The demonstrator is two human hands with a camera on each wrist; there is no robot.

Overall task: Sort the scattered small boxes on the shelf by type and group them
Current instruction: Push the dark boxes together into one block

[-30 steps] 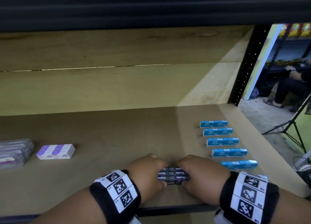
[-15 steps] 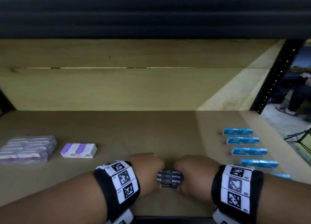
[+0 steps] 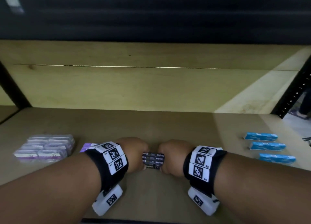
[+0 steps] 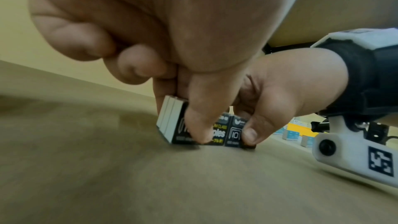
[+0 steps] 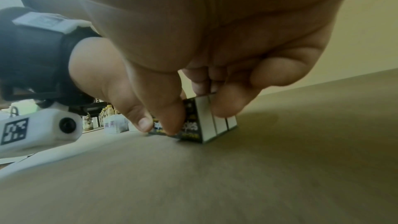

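Note:
A tight cluster of black staples boxes (image 3: 153, 160) sits low on the brown shelf board (image 3: 151, 126), near its front middle. My left hand (image 3: 134, 155) pinches the cluster's left end and my right hand (image 3: 171, 156) pinches its right end. In the left wrist view the left thumb (image 4: 198, 125) presses the printed face of the black boxes (image 4: 219, 134), with the other fingers behind. In the right wrist view the right thumb (image 5: 170, 122) and fingers clamp the black boxes (image 5: 193, 125), whose white ends show.
A row of blue boxes (image 3: 260, 136) lies at the right. A block of purple-and-white boxes (image 3: 45, 148) sits at the left, with one more purple box (image 3: 87, 147) half hidden behind my left wrist. A black upright (image 3: 296, 92) stands at the right.
Both hands have slid the black boxes to the left, away from the blue row and closer to the purple boxes. The grip is unchanged.

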